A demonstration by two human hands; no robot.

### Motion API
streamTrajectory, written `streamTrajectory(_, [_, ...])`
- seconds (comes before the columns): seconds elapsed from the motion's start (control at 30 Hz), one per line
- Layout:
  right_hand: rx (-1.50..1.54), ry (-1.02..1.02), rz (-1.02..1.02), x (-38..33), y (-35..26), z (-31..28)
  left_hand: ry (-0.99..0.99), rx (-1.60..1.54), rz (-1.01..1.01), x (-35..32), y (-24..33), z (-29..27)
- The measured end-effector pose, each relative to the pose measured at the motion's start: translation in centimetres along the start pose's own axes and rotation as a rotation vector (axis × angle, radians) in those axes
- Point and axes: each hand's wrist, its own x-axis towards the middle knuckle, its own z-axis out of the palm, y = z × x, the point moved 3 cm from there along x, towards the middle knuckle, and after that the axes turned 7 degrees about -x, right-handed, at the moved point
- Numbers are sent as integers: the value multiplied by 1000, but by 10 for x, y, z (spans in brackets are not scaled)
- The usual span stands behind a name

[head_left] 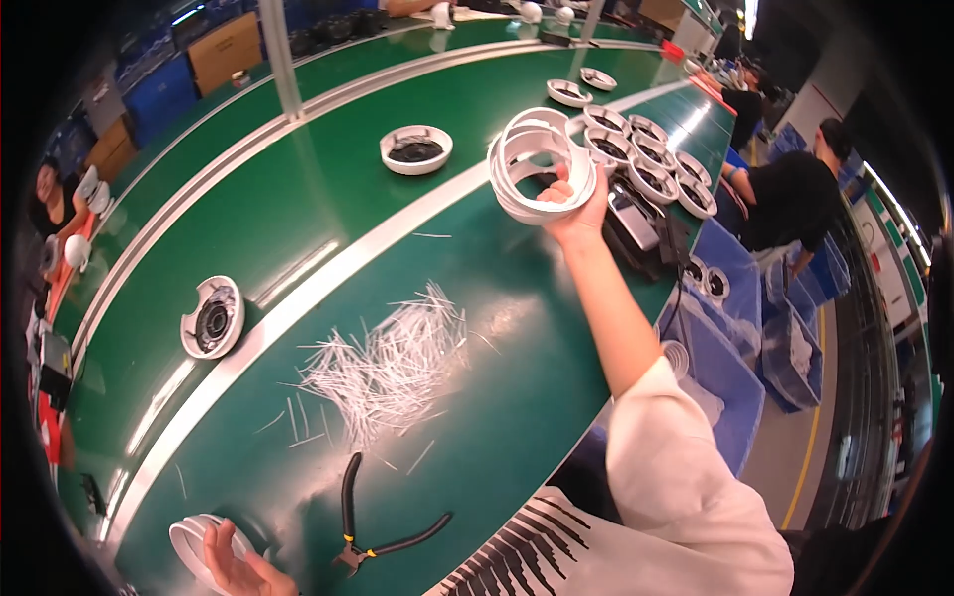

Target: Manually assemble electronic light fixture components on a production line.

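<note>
In my right hand [576, 209], raised over the far side of the bench, is a bunch of white plastic rings [507, 189]; my fingers are wrapped round their rims. At the lower left my left hand [237, 571] has its fingers on another white ring [189, 546], which sits tilted; the hand is partly cut off by the picture's edge. Between the hands lies a loose pile of thin white strips [393, 368] on the green bench. Cutting pliers [350, 556] with black handles rest spread apart, to the right of my left hand.
White round housings with dark insides [651, 179] are grouped beyond my right hand. Two more, one near [214, 318] and one farther [415, 149], stand on the green conveyor [298, 189]. Blue bins [730, 368] stand right of the bench. Other people work at the left and right.
</note>
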Motion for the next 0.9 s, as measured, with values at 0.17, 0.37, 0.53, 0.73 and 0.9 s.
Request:
streamTrajectory(0.17, [119,217,-89,31,42,-20,-8,24,-24,-9,-3,-7])
streamTrajectory(0.37, [-192,427,-269,47,23,-44,-36,60,-42,-7,-2,-9])
streamTrajectory(0.53, [-256,426,-608,40,28,-28,-36,28,-27,-4,1,-5])
streamTrajectory(0.73, [-882,914,-719,28,48,-6,-28,54,-51,-6,1,-4])
streamTrajectory(0.9, [-1203,830,-815,16,42,-11,-64,75,-55,-7,4,-5])
